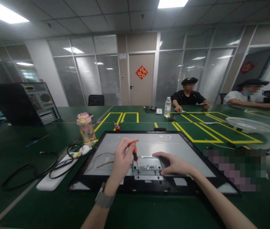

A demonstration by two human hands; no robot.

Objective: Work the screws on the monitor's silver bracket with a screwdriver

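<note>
The work looked to be midway, at a fastening point. A flat screen panel (pixel 99 149) lay back-up on the green surface (pixel 149 211), its dark frame all round, and a metal box (pixel 146 163) with a row of ports along its near side sat on the panel's back. The left hand (pixel 123 154) gripped a screwdriver (pixel 135 153) by its orange and black handle, the shaft slanting down to the box's left part. The right hand (pixel 174 163) curved around the box's right end, fingertips at the far edge and thumb at the near one, holding it.

The box was in place on the panel, but whether its screws were going in or out could not be told, nor how many were done. Thin wires (pixel 105 163) lay across the panel to the left, one end apparently loose, so the wiring seemed unfinished.
</note>
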